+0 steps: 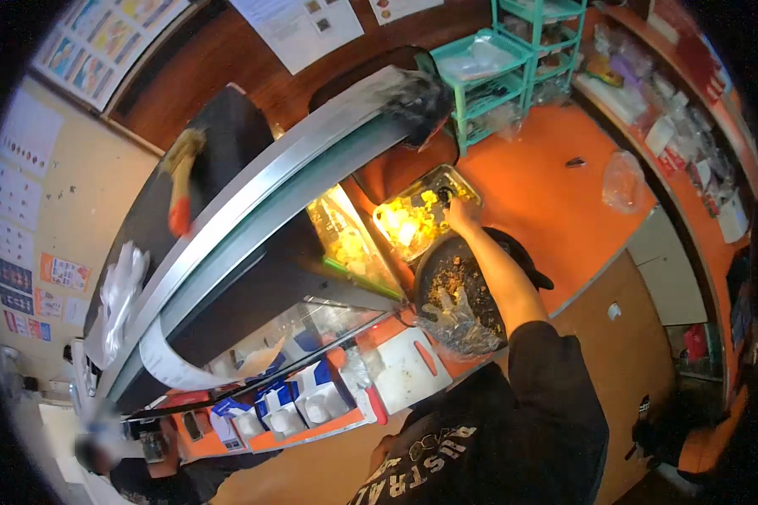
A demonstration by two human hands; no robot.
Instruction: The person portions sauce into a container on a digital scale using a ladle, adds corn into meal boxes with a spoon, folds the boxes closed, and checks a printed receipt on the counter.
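My right hand (459, 214) reaches over the edge of a metal tray (467, 181) of bright yellow food pieces (406, 225). Its fingers look closed beside a small dark object (445, 194); what they hold is too small to make out. Below my right forearm is a dark round pan (490, 261) with brown food bits. A clear plastic glove (459, 311) lies crumpled at the pan's near side. What seems to be my left hand (383, 448) shows only as a strip of skin beside my black shirt, fingers hidden.
A glass-and-metal display case (261, 189) stands left of the trays. A white cutting board (408, 370), a red-handled knife (377, 406) and several blue-white boxes (320, 404) line the counter. Green racks (484, 84) stand behind. Other people are at lower left (156, 471) and lower right (703, 442).
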